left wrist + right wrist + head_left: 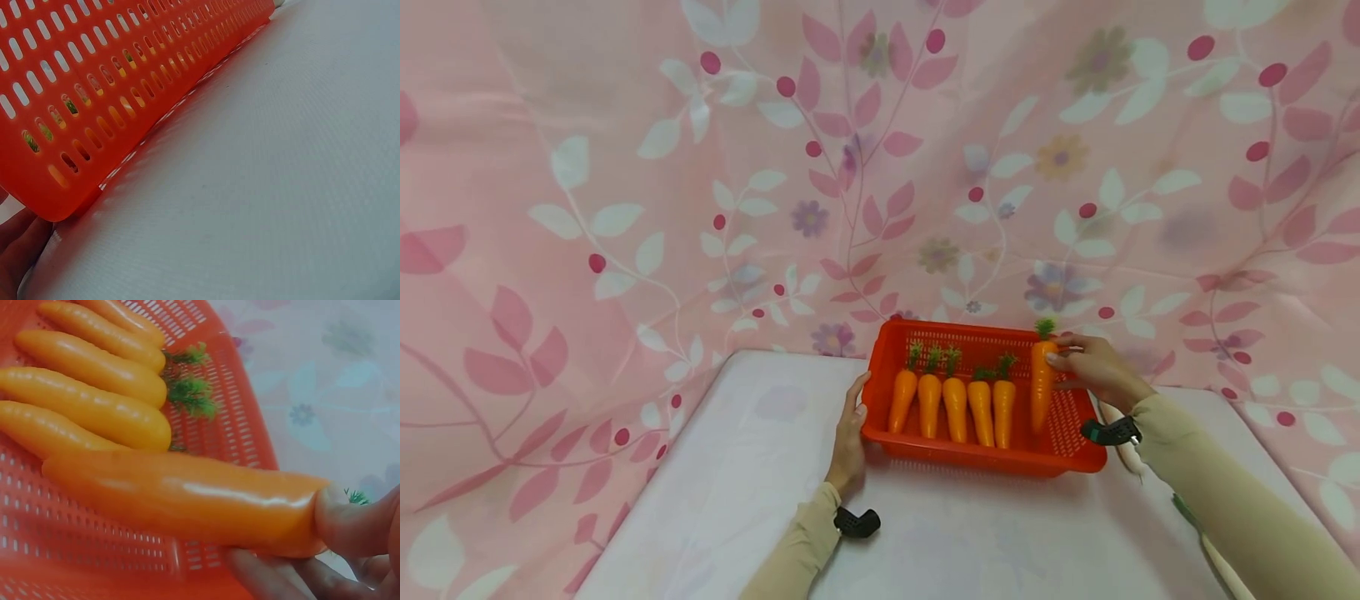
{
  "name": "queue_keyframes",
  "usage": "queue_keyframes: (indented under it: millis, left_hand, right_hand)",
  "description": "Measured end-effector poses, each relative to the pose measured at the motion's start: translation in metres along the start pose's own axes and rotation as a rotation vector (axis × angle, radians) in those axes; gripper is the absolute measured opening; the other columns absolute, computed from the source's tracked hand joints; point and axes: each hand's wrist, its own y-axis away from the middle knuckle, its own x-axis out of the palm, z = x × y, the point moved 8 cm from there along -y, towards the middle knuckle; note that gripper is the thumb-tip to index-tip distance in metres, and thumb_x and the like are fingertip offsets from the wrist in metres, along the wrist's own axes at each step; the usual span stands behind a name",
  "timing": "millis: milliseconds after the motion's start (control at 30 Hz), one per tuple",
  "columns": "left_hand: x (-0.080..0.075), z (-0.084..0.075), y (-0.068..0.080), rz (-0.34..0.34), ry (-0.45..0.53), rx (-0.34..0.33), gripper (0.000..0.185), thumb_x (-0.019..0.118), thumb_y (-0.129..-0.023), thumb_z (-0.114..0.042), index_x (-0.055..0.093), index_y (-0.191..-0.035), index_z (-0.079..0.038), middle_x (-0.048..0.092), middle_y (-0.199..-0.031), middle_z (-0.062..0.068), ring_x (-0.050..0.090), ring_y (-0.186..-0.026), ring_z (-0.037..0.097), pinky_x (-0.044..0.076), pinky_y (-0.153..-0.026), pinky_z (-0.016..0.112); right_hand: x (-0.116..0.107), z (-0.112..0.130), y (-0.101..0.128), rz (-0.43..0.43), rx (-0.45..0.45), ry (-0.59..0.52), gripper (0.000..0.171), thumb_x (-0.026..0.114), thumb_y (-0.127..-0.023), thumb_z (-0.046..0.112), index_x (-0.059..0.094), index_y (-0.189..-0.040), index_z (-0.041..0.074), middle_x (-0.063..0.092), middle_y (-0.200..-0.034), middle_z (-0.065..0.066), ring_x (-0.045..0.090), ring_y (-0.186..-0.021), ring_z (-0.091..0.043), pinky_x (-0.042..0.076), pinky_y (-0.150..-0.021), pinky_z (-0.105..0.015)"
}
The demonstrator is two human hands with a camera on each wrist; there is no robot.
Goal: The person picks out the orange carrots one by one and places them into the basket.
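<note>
The glossy orange plastic carrot (1041, 387) is pinched only near its green-tufted top, tip pointing down into the slotted red plastic basket (1078, 457), at its right end beside five carrots lying in a row (953, 404). So slight a hold on a slick surface could let it slip or swing against the row. The right hand (1093, 367) curls thumb and fingers round it. The left hand (848, 437) lies flat, fingers straight, against the basket's left wall.

Makeshift studio: floral curtain (880, 167) backdrop
</note>
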Motion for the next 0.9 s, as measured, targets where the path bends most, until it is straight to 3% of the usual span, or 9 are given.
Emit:
queue_keyframes:
  millis: [267, 500, 633, 900]
  left_hand:
    - [-0.001, 0.001, -0.001, 0.008, 0.031, -0.012, 0.053, 0.026, -0.104, -0.016, 0.025, -0.156, -0.009, 0.024, -0.162, 0.011, 0.027, -0.148, 0.03, 0.022, -0.117, 0.059]
    - [-0.001, 0.002, -0.001, 0.008, 0.031, -0.012, 0.054, 0.026, -0.103, -0.015, 0.025, -0.156, -0.008, 0.024, -0.162, 0.012, 0.027, -0.147, 0.031, 0.023, -0.116, 0.06]
    - [-0.002, 0.001, 0.0, -0.002, 0.016, -0.006, 0.053, 0.026, -0.103, -0.014, 0.026, -0.156, -0.008, 0.025, -0.162, 0.012, 0.027, -0.147, 0.031, 0.022, -0.117, 0.061]
    - [-0.001, 0.002, 0.001, 0.01, 0.008, -0.032, 0.053, 0.026, -0.104, -0.017, 0.025, -0.157, -0.01, 0.025, -0.163, 0.009, 0.027, -0.148, 0.03, 0.022, -0.117, 0.059]
  right_hand:
    - [0.007, 0.001, -0.008, -0.046, -0.018, 0.173, 0.054, 0.063, -0.096, 0.017, 0.045, -0.139, -0.009, 0.05, -0.133, -0.034, 0.068, -0.097, -0.034, 0.059, -0.081, -0.047]
    - [0.012, 0.008, -0.011, -0.117, -0.075, 0.369, 0.048, 0.068, -0.091, 0.014, 0.056, -0.129, -0.011, 0.058, -0.121, -0.034, 0.069, -0.076, -0.027, 0.061, -0.067, -0.039]
    - [0.015, 0.011, -0.013, -0.151, -0.051, 0.508, 0.049, 0.071, -0.087, 0.018, 0.06, -0.124, -0.013, 0.061, -0.119, -0.034, 0.067, -0.067, -0.023, 0.059, -0.061, -0.035]
    - [0.02, 0.007, -0.022, -0.174, -0.029, 0.719, 0.044, 0.074, -0.083, 0.021, 0.069, -0.112, -0.011, 0.068, -0.11, -0.03, 0.068, -0.086, -0.036, 0.059, -0.069, -0.044]
